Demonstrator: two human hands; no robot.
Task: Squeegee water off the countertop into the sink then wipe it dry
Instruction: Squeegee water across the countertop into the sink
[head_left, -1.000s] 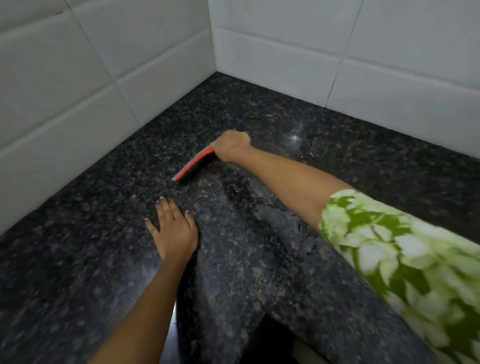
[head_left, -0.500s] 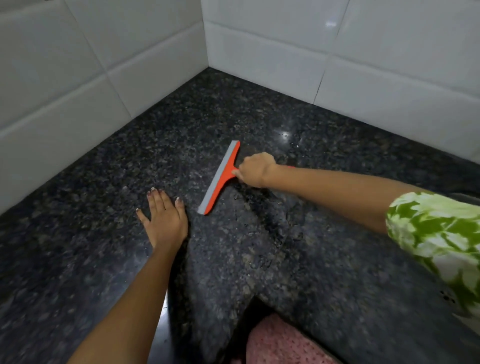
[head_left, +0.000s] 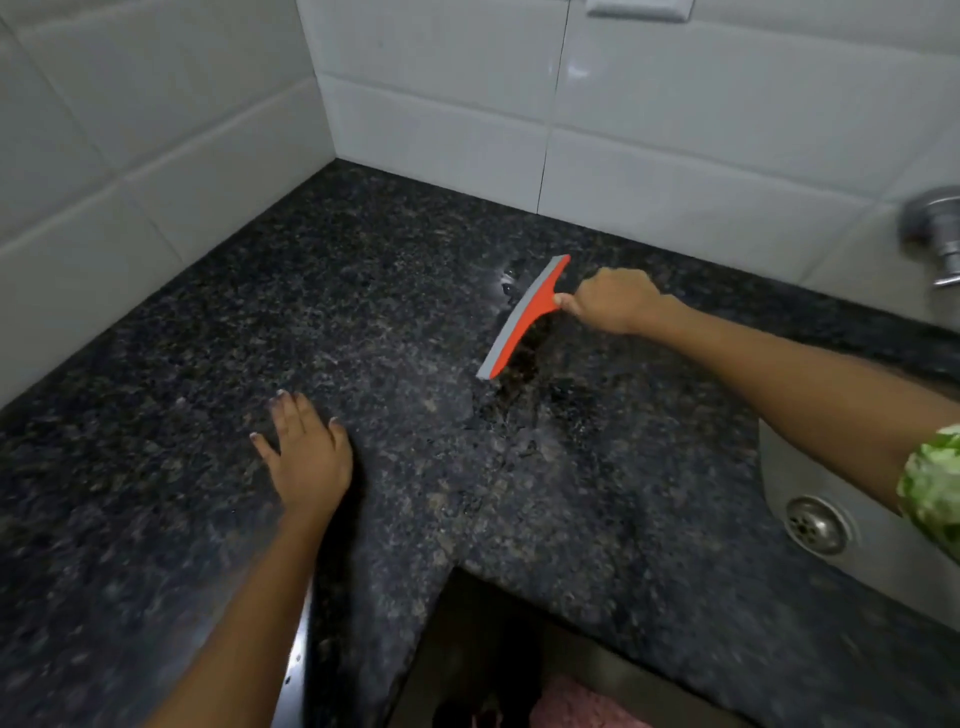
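Since a moment ago the squeegee (head_left: 524, 317) has travelled to the right across the dark speckled countertop (head_left: 395, 291), away from the corner of the tiled walls and toward the sink (head_left: 810, 483), which has only now come into sight at the right edge. The right hand (head_left: 615, 301) grips the orange handle with fingers curled round it, the thumb tip against the orange head. The grey blade edge lies slanted on the stone, its far end toward the back wall and its near end toward the front. A darker wet-looking patch (head_left: 524, 364) sits just to the right of the blade, and a small glint of water (head_left: 506, 283) shows just left of its upper half.

The left hand (head_left: 306, 452) lies flat on the countertop well to the left of the blade, fingers straight and slightly spread, holding nothing.

The sink is a steel basin set into the stone; its round drain (head_left: 814, 526) is visible, and I can't tell whether water lies in it. A metal tap (head_left: 935, 234) juts from the tiles above it. Something pink (head_left: 576, 706) shows below the counter's front edge.
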